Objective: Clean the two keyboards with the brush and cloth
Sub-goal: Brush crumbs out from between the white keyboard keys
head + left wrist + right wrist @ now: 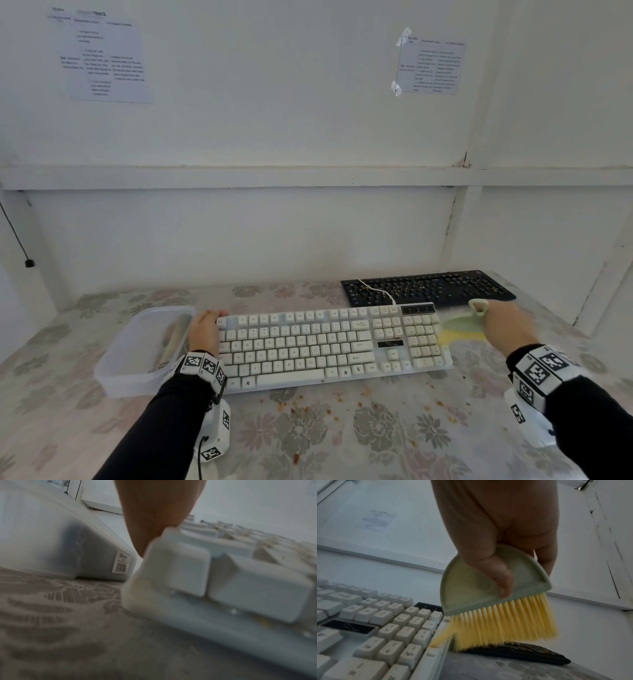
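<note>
Two keyboards are counted on the surface: one white keyboard and one black keyboard. One brush, one translucent plastic container and two hands are seen, the left hand and the right hand. Two printed sheets, one sheet at the left and one sheet at the right, are counted on the wall, and many small orange crumbs, too many to be counted, are scattered on the surface.

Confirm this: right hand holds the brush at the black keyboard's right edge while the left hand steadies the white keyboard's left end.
Not quite. The right hand holds the brush at the white keyboard's right edge; the right wrist view shows the bristles there. The black keyboard lies behind, untouched. The left hand detail is correct.
</note>
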